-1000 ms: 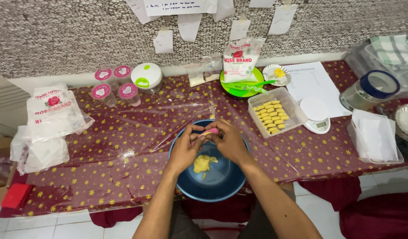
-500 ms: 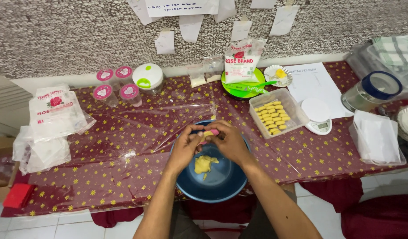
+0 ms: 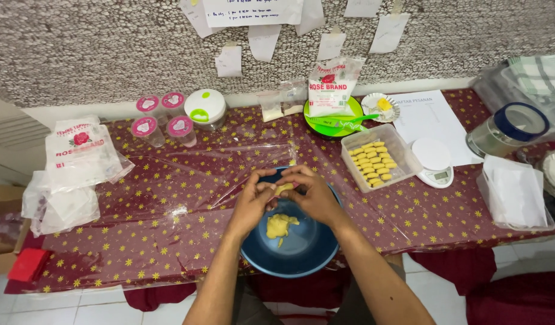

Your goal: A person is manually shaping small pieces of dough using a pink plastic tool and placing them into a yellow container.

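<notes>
A blue bowl (image 3: 301, 256) rests at the table's front edge with a lump of yellow dough (image 3: 278, 226) inside. Over the bowl, my left hand (image 3: 251, 206) and my right hand (image 3: 314, 194) meet, fingertips pinching a small piece of yellow dough (image 3: 283, 188) between them. To the right, a clear plastic container (image 3: 357, 170) holds several shaped yellow dough pieces (image 3: 372, 162) in rows.
A white digital scale (image 3: 433, 162) and a paper sheet (image 3: 431, 121) lie right of the container. A green plate (image 3: 331, 123) with a flour bag (image 3: 330, 87) stands behind. Pink-lidded cups (image 3: 160, 117) and plastic bags (image 3: 73, 168) are on the left, a blue-lidded jar (image 3: 509, 129) far right.
Both hands stay over the bowl, fingers working the small dough piece; their position has barely shifted.
</notes>
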